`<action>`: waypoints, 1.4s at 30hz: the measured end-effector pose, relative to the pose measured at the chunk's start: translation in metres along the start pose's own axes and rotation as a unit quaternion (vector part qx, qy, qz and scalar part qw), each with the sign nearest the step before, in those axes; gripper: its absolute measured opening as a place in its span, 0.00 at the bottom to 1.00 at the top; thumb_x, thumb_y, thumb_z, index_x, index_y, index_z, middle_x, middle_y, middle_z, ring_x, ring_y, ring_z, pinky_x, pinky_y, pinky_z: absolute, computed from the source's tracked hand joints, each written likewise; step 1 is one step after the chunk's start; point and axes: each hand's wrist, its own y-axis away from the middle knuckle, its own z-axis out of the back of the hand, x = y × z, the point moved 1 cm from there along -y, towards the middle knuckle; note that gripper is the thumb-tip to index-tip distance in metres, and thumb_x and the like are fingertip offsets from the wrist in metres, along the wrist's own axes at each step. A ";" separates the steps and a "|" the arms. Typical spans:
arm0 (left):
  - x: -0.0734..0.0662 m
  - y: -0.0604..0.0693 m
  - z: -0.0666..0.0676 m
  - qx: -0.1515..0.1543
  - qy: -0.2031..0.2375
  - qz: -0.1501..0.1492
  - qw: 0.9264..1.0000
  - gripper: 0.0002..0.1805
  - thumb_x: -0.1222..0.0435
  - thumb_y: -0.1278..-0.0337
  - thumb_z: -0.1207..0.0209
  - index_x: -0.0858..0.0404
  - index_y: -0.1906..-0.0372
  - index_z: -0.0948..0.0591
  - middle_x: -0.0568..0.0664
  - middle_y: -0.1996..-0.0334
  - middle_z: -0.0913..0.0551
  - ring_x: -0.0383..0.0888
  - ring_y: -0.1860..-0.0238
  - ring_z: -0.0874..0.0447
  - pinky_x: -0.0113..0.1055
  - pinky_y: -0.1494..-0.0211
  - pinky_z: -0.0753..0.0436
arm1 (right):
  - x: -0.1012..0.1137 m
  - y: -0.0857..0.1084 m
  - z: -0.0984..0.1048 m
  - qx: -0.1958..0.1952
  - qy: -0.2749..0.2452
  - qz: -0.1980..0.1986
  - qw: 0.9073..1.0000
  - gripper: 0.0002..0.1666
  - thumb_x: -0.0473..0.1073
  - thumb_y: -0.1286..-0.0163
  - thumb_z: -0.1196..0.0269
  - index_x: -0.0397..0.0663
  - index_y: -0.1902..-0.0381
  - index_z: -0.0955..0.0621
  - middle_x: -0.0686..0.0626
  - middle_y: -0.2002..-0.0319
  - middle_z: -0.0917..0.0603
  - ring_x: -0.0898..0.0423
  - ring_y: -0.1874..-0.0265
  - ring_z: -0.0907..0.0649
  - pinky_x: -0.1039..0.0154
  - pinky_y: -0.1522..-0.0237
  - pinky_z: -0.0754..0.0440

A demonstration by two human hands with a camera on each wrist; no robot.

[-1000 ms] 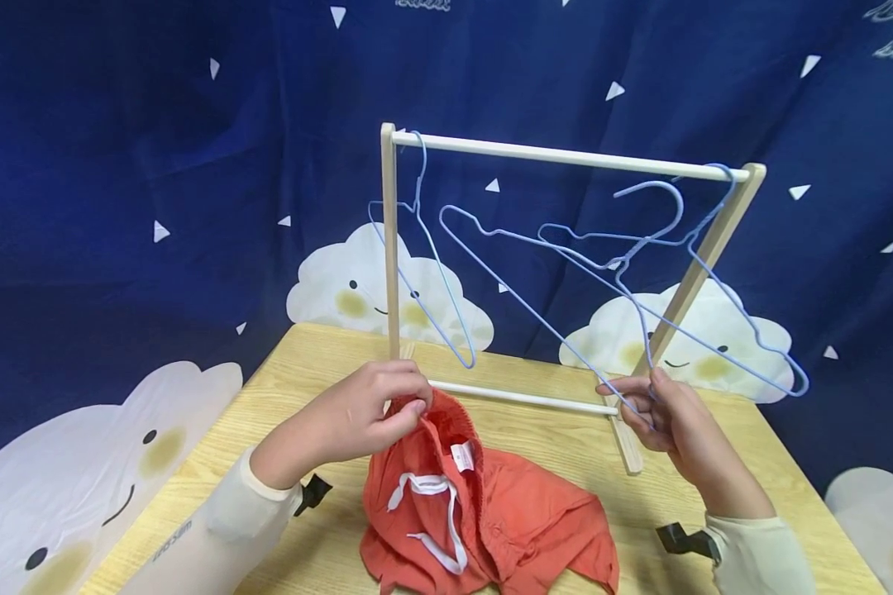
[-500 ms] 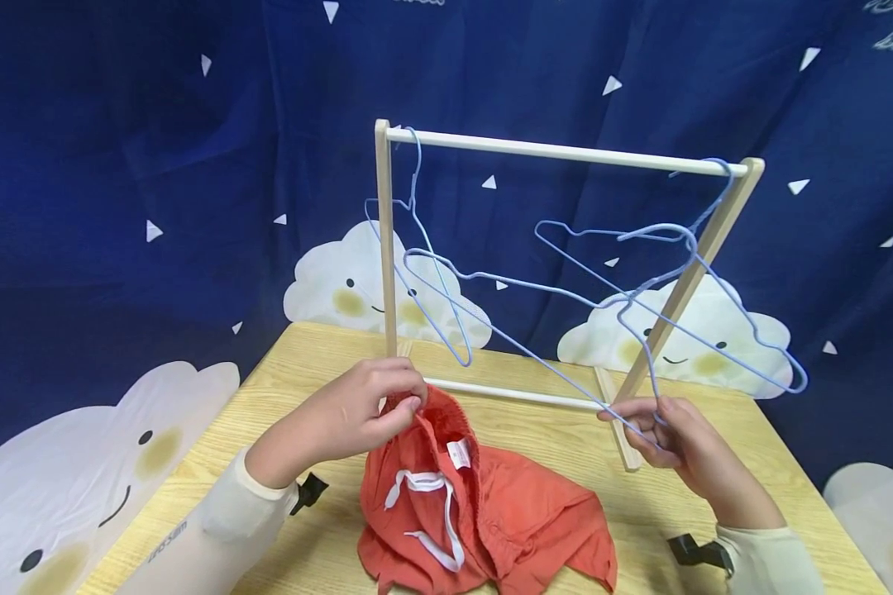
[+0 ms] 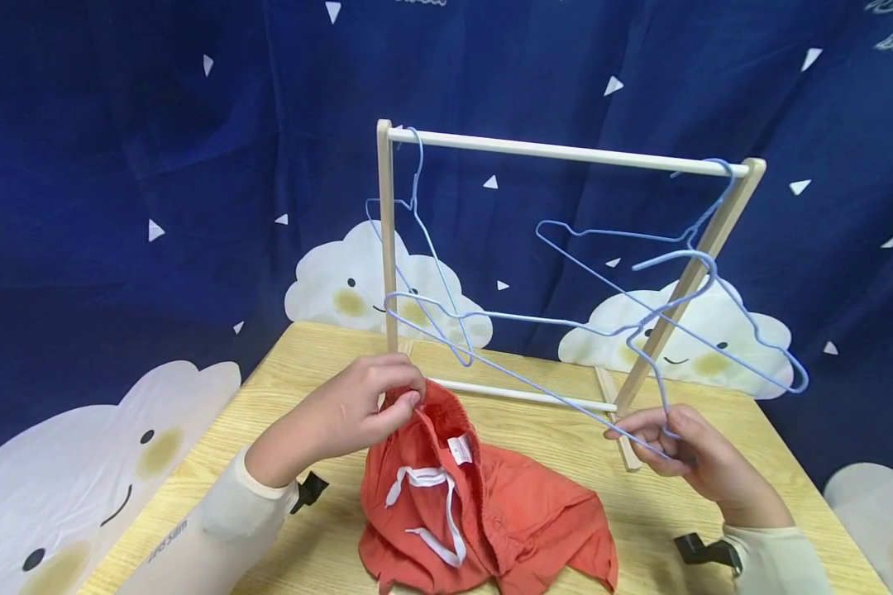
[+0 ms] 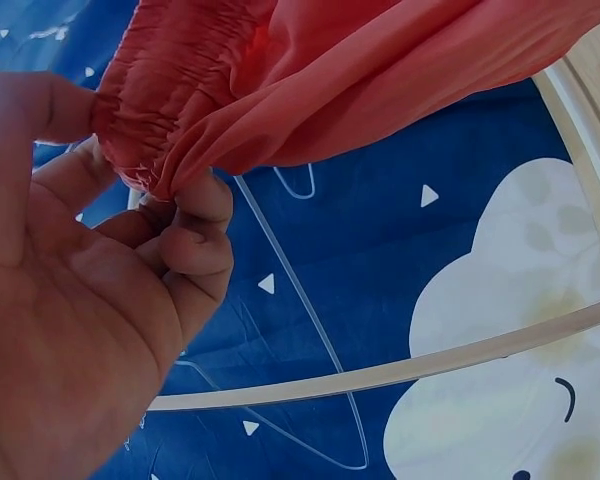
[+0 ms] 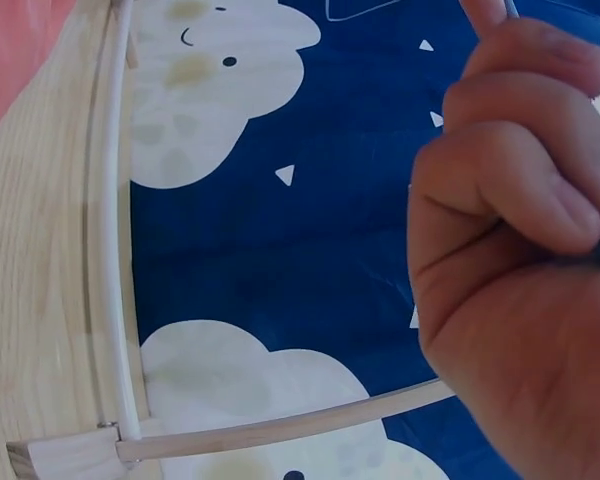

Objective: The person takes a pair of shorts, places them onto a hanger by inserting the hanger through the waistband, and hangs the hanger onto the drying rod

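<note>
Rack (image 3: 536, 149) carries one blue hanger (image 3: 415, 194) at its left end, another hanger (image 3: 703, 221) at its right. Red garment (image 3: 543, 516) lies on the table (image 3: 320, 355) before the rack, waistband (image 3: 450, 403) pinched in the fingers of the left hand (image 3: 346, 406). Before the rack's right side, the fingers of the right hand (image 3: 703, 459) grip a third hanger (image 3: 521, 316), lower and nearer level than in the earlier frame.

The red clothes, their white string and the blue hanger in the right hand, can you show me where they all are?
Red clothes (image 3: 546, 516): head view, on the cloth beside the opening.
White string (image 3: 426, 478): head view, on its upper stretch.
Blue hanger (image 3: 521, 318) in the right hand (image 3: 703, 464): head view, on its upper wire.
</note>
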 end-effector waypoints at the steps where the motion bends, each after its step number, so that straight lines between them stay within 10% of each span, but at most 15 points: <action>1: 0.000 0.000 0.000 -0.001 -0.002 -0.001 1.000 0.09 0.69 0.31 0.41 0.52 0.64 0.16 0.36 0.65 0.21 0.34 0.63 0.24 0.32 0.58 0.18 | 0.000 0.000 0.001 0.008 -0.002 0.000 1.000 0.40 0.37 0.13 0.80 0.23 0.30 0.25 0.43 0.80 0.40 0.56 0.86 0.44 0.69 0.88 0.46; 32: 0.006 0.000 0.011 -0.057 -0.012 0.023 0.998 0.08 0.70 0.32 0.42 0.55 0.64 0.15 0.40 0.67 0.19 0.38 0.66 0.22 0.35 0.60 0.18 | -0.009 0.043 0.029 0.027 -0.115 -0.137 0.983 0.42 0.42 0.11 0.80 0.20 0.33 0.24 0.40 0.68 0.24 0.50 0.85 0.47 0.67 0.91 0.50; 42: 0.004 0.000 0.013 -0.062 -0.013 0.033 0.997 0.07 0.68 0.30 0.40 0.57 0.59 0.12 0.39 0.61 0.15 0.37 0.61 0.20 0.36 0.55 0.16 | -0.008 0.043 0.031 0.049 -0.078 -0.140 0.986 0.40 0.34 0.14 0.79 0.22 0.35 0.21 0.44 0.84 0.45 0.53 0.91 0.48 0.66 0.96 0.50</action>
